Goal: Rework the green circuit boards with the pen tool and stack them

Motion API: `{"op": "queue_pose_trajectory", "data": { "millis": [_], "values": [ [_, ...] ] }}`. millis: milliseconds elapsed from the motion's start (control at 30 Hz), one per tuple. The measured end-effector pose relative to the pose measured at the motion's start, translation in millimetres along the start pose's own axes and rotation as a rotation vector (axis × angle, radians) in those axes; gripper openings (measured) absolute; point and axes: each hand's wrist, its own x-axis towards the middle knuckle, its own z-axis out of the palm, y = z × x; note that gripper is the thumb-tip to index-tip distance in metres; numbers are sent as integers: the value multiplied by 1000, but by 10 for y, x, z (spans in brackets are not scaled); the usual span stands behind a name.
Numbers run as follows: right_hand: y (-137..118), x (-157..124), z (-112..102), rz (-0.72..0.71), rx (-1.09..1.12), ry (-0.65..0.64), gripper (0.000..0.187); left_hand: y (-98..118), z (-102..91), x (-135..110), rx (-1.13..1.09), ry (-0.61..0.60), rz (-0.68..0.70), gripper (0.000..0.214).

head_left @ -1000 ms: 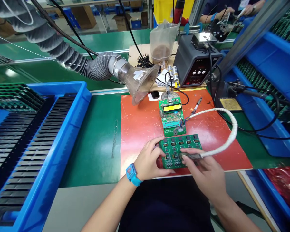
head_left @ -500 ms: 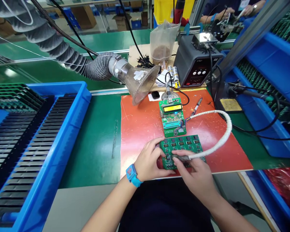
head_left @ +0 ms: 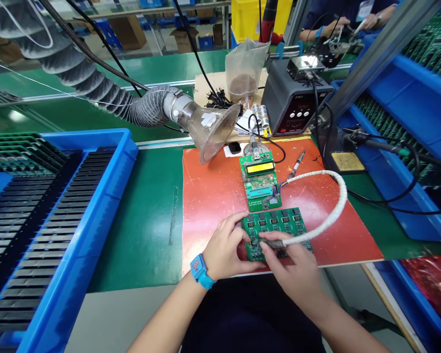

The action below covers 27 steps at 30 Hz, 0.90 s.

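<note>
Hands, two, bare. Left hand (head_left: 224,247): grasping the left end of a circuit panel, fingers at the far left corner and on the face, thumb along the near edge. Right hand (head_left: 297,269): pinching a dark probe (head_left: 274,243) low over the panel; contact at its tip cannot be told.

Desk (head_left: 150,220), green, wide.

Crate (head_left: 127,157), blue, at far left, slotted, with boards standing in it.

Mat (head_left: 213,196), red, on the desk, under the work.

Soldering station (head_left: 301,103), dark, far right of the mat.

Circuit panel (head_left: 279,231), green, on the mat's near part, between the hands; long axis left to right. Left hand is nearer, directly on it; right hand reaches from the near right, probe pointing left toward the panel's left portion.

Programmer board (head_left: 260,202), green, just beyond the panel, long axis near to far; a white-sleeved cable (head_left: 341,196) loops from its right side to the probe.

Writing: station front, apparently "376" plus a further character, with a lower red label perhaps "LEAD FREE"; panel digit displays (head_left: 274,221), a row of five, patterned "88"; programmer board, "Program" within a line otherwise too small to read.
</note>
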Motion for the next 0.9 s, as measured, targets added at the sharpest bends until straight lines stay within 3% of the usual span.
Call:
{"op": "queue_pose_trajectory", "data": {
  "millis": [200,467,900],
  "values": [
    [-8,-5,-4,21,1,5,12,4,-9,8,9,0,7,52],
    [0,-24,84,-46,-21,134,10,3,-1,3,11,8,11,51],
    [53,-92,110,-68,37,144,10,11,-9,8,9,11,-1,48]
  ]
}}
